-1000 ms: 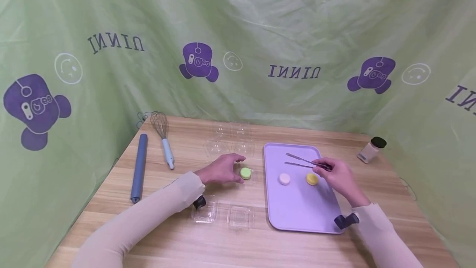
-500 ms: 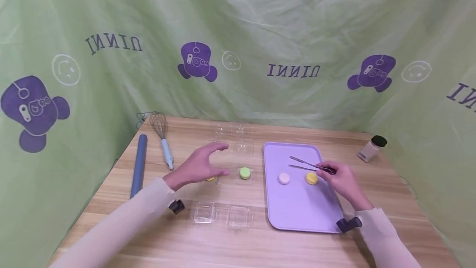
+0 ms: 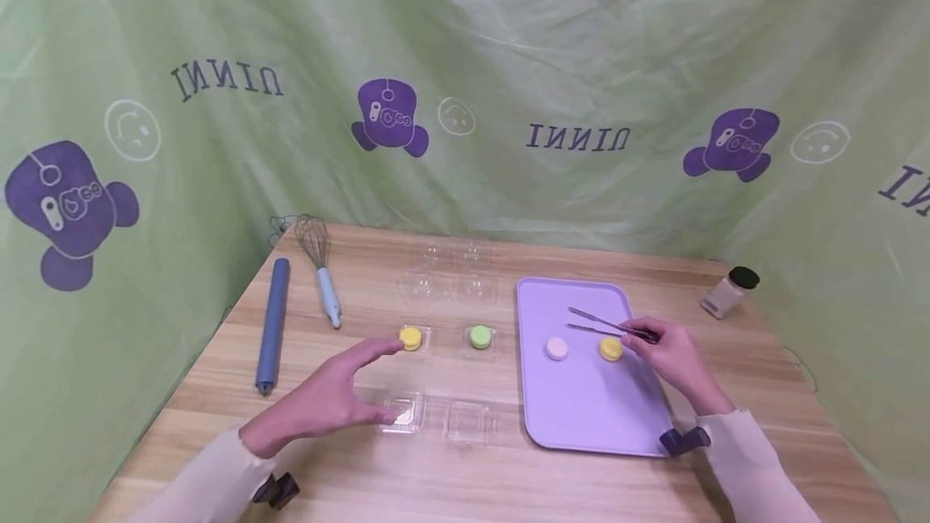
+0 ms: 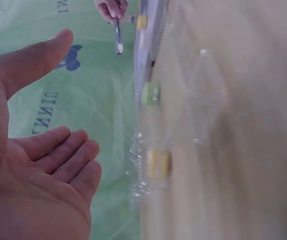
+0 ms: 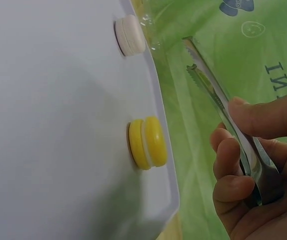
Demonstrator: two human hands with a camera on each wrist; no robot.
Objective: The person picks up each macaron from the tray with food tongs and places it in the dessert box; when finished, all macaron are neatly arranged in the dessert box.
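Head view: left hand (image 3: pixel 320 402) flat, fingers spread, empty, over the table (image 3: pixel 363 474); right hand (image 3: pixel 672 353) pinches tweezers (image 3: pixel 606 321).
Tweezers tips apart above purple tray (image 3: pixel 581 418), near yellow macaron (image 3: pixel 610 349) and pink macaron (image 3: pixel 555 348). Left fingertips near clear clamshell (image 3: pixel 403 412); second yellow macaron (image 3: pixel 410 337) and green macaron (image 3: pixel 479 336) sit in the clear cups behind.

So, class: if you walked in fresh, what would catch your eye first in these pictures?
The lilac tray at right, carrying a pink macaron and a yellow macaron. Above it, the right hand holds metal tweezers. At left, the open left hand hovers by clear plastic boxes.
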